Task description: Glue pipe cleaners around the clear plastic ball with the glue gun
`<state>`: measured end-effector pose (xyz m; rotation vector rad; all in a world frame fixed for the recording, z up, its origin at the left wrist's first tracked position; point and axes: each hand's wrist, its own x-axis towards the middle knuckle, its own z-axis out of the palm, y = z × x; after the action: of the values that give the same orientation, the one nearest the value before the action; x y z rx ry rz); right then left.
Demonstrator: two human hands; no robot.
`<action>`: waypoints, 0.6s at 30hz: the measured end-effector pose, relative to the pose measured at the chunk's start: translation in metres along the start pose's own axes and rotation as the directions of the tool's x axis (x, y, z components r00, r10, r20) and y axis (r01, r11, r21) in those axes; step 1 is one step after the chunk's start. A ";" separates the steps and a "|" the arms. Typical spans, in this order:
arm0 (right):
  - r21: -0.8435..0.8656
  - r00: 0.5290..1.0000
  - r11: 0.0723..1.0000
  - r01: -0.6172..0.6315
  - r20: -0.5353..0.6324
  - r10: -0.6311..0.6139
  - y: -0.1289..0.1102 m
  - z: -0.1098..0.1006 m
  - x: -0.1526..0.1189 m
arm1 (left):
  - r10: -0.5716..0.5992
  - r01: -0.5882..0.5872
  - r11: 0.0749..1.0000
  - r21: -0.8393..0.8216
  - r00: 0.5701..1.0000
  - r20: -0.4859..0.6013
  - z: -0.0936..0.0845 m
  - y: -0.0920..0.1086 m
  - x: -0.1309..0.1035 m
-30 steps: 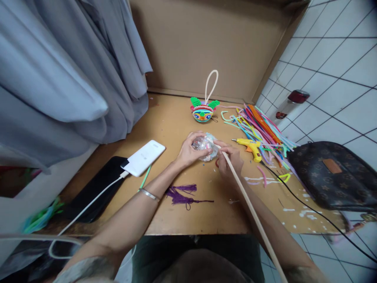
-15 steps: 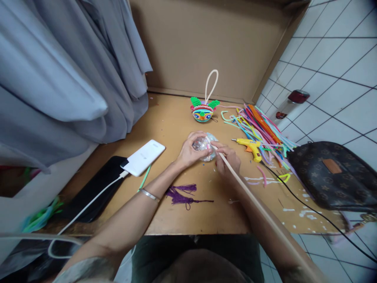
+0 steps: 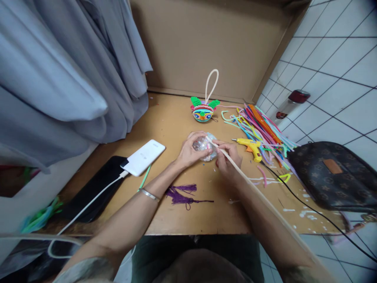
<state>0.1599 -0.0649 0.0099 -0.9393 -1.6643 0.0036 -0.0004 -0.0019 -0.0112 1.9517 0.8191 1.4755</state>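
A clear, shiny round piece (image 3: 209, 154) is at the middle of the table, with my left hand (image 3: 188, 151) wrapped round its left side. My right hand (image 3: 229, 159), at its right, pinches a long cream strip (image 3: 235, 167). One end of the strip lies against the top of the round piece; the rest runs back over my right forearm. Behind them sits a colourful animal-face ornament (image 3: 202, 113) with green ears and a white loop. Purple tassels (image 3: 179, 195) lie in front of my left hand.
A yellow glue gun (image 3: 250, 147) lies right of my right hand, its black cable running toward the front right. Beyond it are a pile of coloured strips (image 3: 259, 125) and a dark bag (image 3: 338, 177). At left are a white power bank (image 3: 144, 157) and a black tablet-like object (image 3: 94, 192).
My right hand has shifted slightly to the right, and the cream strip has moved a little with it. My left hand keeps its hold on the round piece.
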 end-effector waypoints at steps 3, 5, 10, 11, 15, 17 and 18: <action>0.030 0.998 0.998 -0.058 -0.026 0.058 -0.002 0.001 0.000 | 0.030 -0.030 0.999 0.015 1.000 0.006 0.000 -0.001 0.000; 0.038 0.997 0.997 -0.066 -0.025 0.067 -0.002 0.000 0.001 | 0.040 -0.040 0.999 0.027 0.999 0.012 -0.001 -0.002 0.000; 0.042 0.999 0.999 -0.035 0.025 0.033 -0.001 -0.003 0.001 | 0.050 -0.051 0.998 0.047 0.999 0.017 -0.001 -0.003 -0.001; 0.041 0.999 0.999 -0.023 0.028 0.021 -0.001 -0.004 0.001 | 0.048 -0.049 0.998 0.049 0.999 0.016 -0.001 -0.002 -0.001; 0.012 0.999 1.000 0.025 0.039 -0.025 0.002 -0.003 -0.001 | 0.041 -0.042 0.998 0.049 0.999 0.011 -0.001 -0.001 -0.001; -0.007 0.997 0.998 0.060 0.041 -0.060 0.005 -0.002 -0.002 | 0.031 -0.031 0.998 0.059 0.999 0.014 -0.001 0.000 0.000; -0.014 0.996 0.996 0.084 0.041 -0.083 0.006 -0.002 -0.002 | 0.025 -0.026 0.997 0.066 1.000 0.017 -0.002 0.001 0.000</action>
<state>0.1648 -0.0623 0.0061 -0.8859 -1.7423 -0.0471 -0.0019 -0.0026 -0.0104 2.0273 0.8489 1.4624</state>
